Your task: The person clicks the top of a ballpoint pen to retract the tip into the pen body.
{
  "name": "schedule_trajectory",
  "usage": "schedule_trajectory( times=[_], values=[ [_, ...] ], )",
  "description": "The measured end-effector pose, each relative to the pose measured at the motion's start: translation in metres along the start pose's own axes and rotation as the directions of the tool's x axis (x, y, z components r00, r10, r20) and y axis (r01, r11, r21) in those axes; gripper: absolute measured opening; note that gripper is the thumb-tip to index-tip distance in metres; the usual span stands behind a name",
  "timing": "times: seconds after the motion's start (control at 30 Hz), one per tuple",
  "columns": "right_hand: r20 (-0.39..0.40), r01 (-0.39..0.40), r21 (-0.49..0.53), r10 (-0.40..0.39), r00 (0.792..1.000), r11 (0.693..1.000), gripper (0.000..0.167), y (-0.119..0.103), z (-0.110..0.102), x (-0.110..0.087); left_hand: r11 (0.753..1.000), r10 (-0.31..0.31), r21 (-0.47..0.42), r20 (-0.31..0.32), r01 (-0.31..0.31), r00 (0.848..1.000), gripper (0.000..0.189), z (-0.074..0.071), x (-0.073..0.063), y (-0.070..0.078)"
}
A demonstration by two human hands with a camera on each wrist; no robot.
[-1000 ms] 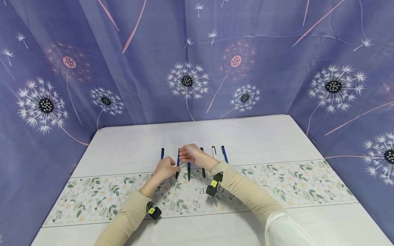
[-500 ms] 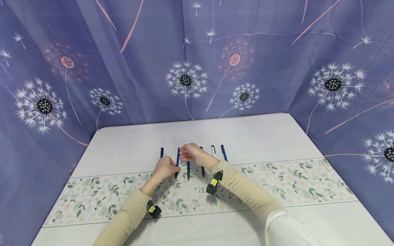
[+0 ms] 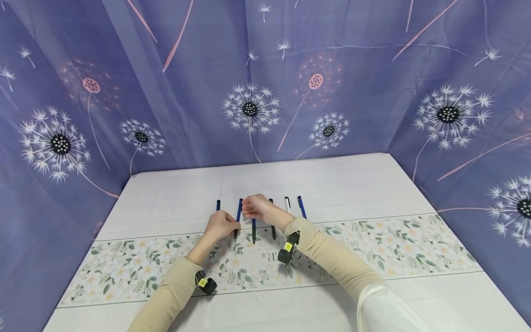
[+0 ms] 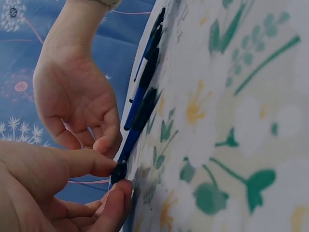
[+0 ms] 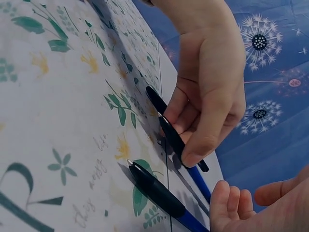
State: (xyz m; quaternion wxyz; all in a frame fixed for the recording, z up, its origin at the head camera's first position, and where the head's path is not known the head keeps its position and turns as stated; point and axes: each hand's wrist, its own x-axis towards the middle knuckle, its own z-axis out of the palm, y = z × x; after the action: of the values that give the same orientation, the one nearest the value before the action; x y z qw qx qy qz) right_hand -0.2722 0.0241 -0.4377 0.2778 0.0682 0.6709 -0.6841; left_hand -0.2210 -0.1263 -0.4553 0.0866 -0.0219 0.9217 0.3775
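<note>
Blue pen point(image 3: 239, 210) lies just left of the centre of the head view, second from the left in a row of pens, its top leaning slightly to the right of the frame. The left hand point(image 3: 220, 226) has it pinched between thumb and fingertips by the black grip point(image 5: 172, 137), near the writing tip. The right hand point(image 3: 256, 207) sits beside the upper shaft with its fingers loosely bent and the thumb apart; it appears to grasp nothing, and I cannot tell whether its fingertips touch the pen.

The step in hand looks like a fine adjustment of how this pen lies. For that, a light pinch low on the grip should serve well: a round barrel will probably roll if squeezed off-centre, so thumb and finger are best set squarely on opposite sides. Swinging the tip slowly, with the right fingertips as a soft stop at the upper end, ought to let the angle change without the whole pen sliding. The neighbouring pen point(image 3: 254, 233), to the right in the head view and partly covered by the right hand, lies nearly straight up the frame and makes a handy guide for parallel. The leftmost pen point(image 3: 218, 204) runs behind the left hand, so the knuckles want to stay high enough to avoid nudging it, and both ends should touch the tabletop point(image 3: 344, 184) or floral strip point(image 3: 365, 258) before the pinch is eased
</note>
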Motion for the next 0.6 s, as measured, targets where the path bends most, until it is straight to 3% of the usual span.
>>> schedule_trajectory(
  times=[0.3, 0.6],
  values=[
    [0.011, -0.005, 0.022, 0.004, 1.0, 1.0, 0.033, 0.002, 0.0041, 0.0013, 0.994, -0.044, -0.104, 0.001, 0.044, 0.999, 0.016, -0.0031, 0.0019, -0.005],
    [0.017, -0.01, 0.029, 0.009, 1.0, 1.0, 0.034, -0.0009, 0.0076, 0.002, 0.966, -0.105, -0.232, 0.033, 0.11, 0.994, 0.02, -0.0084, 0.0018, -0.0025]
  ],
)
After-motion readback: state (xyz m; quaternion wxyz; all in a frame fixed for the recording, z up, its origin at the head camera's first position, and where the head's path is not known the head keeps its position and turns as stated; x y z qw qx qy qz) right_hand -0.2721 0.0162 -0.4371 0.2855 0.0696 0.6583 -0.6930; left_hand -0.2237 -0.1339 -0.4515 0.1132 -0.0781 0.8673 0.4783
